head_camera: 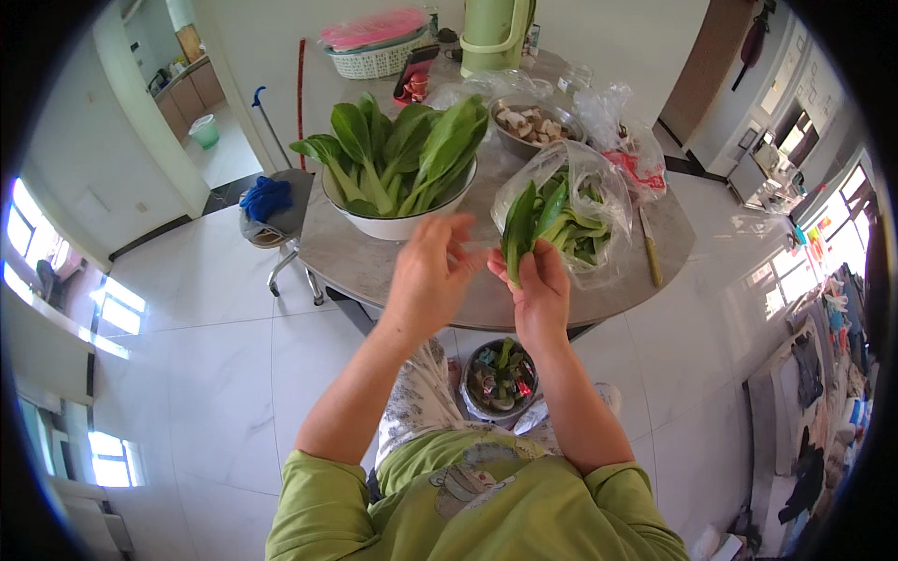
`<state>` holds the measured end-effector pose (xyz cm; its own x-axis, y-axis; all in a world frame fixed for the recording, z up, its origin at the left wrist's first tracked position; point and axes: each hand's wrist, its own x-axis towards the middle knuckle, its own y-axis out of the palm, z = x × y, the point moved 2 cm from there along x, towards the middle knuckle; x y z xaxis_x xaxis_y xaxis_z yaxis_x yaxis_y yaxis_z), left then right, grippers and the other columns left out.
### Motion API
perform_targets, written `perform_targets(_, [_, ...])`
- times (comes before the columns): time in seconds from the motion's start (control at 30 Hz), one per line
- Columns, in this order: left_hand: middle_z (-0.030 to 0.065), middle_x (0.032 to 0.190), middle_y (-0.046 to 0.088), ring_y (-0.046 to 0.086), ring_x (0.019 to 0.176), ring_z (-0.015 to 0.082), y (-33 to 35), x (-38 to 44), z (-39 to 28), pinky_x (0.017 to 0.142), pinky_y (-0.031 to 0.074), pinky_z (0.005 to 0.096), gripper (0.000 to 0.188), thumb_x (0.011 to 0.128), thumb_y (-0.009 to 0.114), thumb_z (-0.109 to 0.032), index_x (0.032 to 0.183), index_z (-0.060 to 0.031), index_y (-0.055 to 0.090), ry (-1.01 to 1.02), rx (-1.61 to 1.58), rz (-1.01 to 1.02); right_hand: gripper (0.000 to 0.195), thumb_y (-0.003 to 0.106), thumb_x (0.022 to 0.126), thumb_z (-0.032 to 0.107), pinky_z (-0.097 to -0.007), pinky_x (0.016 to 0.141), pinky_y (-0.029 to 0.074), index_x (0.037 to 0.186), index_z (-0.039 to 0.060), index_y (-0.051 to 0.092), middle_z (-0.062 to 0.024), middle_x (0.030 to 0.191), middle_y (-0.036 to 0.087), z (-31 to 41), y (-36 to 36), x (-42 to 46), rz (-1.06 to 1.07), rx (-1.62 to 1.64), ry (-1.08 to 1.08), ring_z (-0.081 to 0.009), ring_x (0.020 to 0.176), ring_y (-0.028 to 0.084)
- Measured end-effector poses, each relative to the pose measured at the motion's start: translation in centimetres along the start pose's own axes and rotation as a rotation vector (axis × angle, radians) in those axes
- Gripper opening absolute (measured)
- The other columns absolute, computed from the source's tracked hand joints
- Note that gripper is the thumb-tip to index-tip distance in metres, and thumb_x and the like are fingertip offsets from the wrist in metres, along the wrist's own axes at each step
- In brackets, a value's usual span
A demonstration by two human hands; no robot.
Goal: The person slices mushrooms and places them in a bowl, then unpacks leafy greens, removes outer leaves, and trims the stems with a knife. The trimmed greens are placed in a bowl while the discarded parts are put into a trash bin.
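My right hand (539,291) grips a small bunch of green leaves (518,223) by its stems, over the near part of the table. My left hand (433,273) is beside it on the left, fingers spread and slightly blurred, with nothing seen in them. Just beyond my left hand stands a white bowl (382,226) heaped with bok choy (403,158), leaves pointing up. Behind the held leaves, a clear plastic bag (614,263) lies open around more leafy greens (586,231). A knife (652,256) with a yellowish handle lies right of the bag.
A metal bowl of cut mushrooms (531,126), another plastic bag (628,140), a phone on a stand (417,73), a white basket (379,62) and a green thermos jug (493,42) occupy the table's far side. Below the near edge stands a waste bin (484,407); a stool (291,193) is left.
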<state>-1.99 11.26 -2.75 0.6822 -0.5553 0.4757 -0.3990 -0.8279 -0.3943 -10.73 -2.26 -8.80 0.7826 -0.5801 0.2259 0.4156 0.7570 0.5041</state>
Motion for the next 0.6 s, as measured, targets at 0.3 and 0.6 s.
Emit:
perform_targets(0.3, [0.0091, 0.093, 0.070, 0.066, 0.079, 0.0121, 4.7, -4.4, 1.6, 0.068, 0.056, 0.0254, 0.029, 0.088, 0.072, -0.006, 0.113, 0.0052, 0.061, -0.377, -0.645, 0.044, 0.025, 0.051, 0.102, 0.013, -0.0276, 0.084, 0.053, 0.124, -0.0003, 0.050, -0.0100, 0.114, 0.066, 1.7, 0.5, -2.4, 0.015, -0.174, 0.041, -0.0166, 0.105, 0.063])
perform_targets(0.6, [0.0138, 0.099, 0.067, 0.067, 0.087, 0.0173, 5.4, -5.7, 1.7, 0.075, 0.059, 0.0310, 0.024, 0.091, 0.061, 0.002, 0.113, 0.0094, 0.056, -0.389, -0.539, -0.022, 0.015, 0.069, 0.089, 0.003, -0.0259, 0.062, 0.054, 0.103, -0.0026, 0.066, -0.0099, 0.089, 0.070, 3.4, 0.3, -4.0, -0.032, -0.963, -0.232, -0.0117, 0.070, 0.066])
